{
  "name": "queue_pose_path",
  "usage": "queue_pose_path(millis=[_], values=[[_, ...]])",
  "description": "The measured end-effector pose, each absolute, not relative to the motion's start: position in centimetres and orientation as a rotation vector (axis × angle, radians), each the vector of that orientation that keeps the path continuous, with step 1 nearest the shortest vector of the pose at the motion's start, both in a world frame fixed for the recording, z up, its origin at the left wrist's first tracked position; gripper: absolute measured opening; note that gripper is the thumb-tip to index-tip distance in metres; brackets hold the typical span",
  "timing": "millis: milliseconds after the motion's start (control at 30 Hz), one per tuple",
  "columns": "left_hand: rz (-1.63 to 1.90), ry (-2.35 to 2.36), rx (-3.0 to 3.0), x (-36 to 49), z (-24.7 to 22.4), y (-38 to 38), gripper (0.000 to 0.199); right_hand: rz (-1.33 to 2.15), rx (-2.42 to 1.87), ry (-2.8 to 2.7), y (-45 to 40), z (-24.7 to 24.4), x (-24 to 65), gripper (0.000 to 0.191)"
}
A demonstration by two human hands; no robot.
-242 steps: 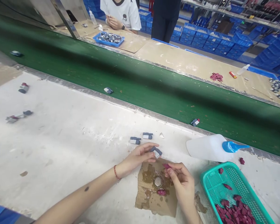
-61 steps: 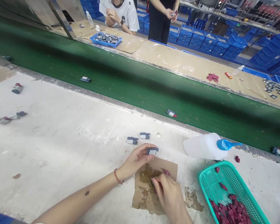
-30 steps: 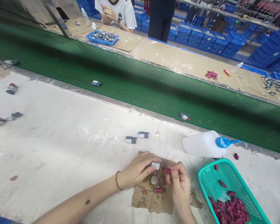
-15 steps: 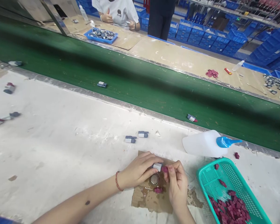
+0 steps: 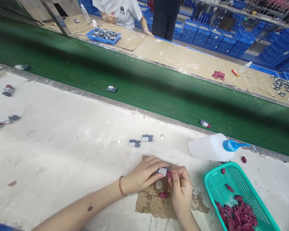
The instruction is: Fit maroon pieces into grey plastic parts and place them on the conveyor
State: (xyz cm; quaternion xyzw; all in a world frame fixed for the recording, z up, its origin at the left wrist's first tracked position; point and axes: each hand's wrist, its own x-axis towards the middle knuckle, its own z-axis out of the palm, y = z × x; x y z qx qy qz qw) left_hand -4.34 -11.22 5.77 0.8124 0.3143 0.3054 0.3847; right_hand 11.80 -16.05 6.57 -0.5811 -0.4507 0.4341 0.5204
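My left hand (image 5: 144, 174) grips a grey and white plastic part (image 5: 162, 171) between thumb and fingers above a piece of brown cardboard (image 5: 156, 208). My right hand (image 5: 182, 189) pinches a small dark red piece (image 5: 169, 174) against the right end of that part. Just below them, a round metal cap (image 5: 159, 184) rests on the cardboard, with another red piece (image 5: 163, 195) beneath it. Two grey and white parts (image 5: 134, 143) (image 5: 147, 138) lie on the white table beyond my left hand.
A green basket (image 5: 250, 183) of red pieces stands at right, below a lying white bottle (image 5: 207, 148). A green conveyor (image 5: 144, 89) carries several parts. Across it, a person (image 5: 122, 14) sits near a blue tray (image 5: 103, 40).
The parts on the conveyor have moved right. My right hand has shifted slightly left, with the red piece closer against the grey and white part. The seated person's arm has reached outward.
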Motion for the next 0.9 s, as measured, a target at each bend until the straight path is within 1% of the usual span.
queue_pose_path(millis=[100,300,400,500,633,700,800,900], values=[[0.773,0.799,2.062,-4.4,5.8,-11.2,0.032,1.071,-1.372,-1.054,-16.0,6.7,12.0,0.037],[0.794,0.797,2.041,-4.4,5.7,-11.2,0.031,1.296,-1.352,-0.908,-15.7,6.8,12.1,0.038],[0.797,0.81,2.009,-4.4,5.7,-11.2,0.031,1.315,-1.368,-0.923,-15.6,7.1,12.5,0.037],[0.835,0.85,1.947,-4.5,5.6,-11.3,0.029,1.133,-1.489,-1.057,-15.6,7.8,13.8,0.033],[0.934,0.967,1.783,-4.5,5.4,-11.3,0.027,0.649,-1.757,-1.415,-15.9,8.9,15.8,0.029],[0.965,1.016,1.695,-4.5,5.2,-11.4,0.026,0.468,-1.86,-1.574,-16.5,9.5,16.5,0.029],[0.994,1.073,1.589,-4.5,4.9,-11.5,0.025,0.368,-1.914,-1.66,-17.9,10.9,18.0,0.028],[1.002,1.114,1.534,-4.5,4.8,-11.7,0.026,0.229,-2.082,-1.535,-18.9,12.2,20.9,0.031]])
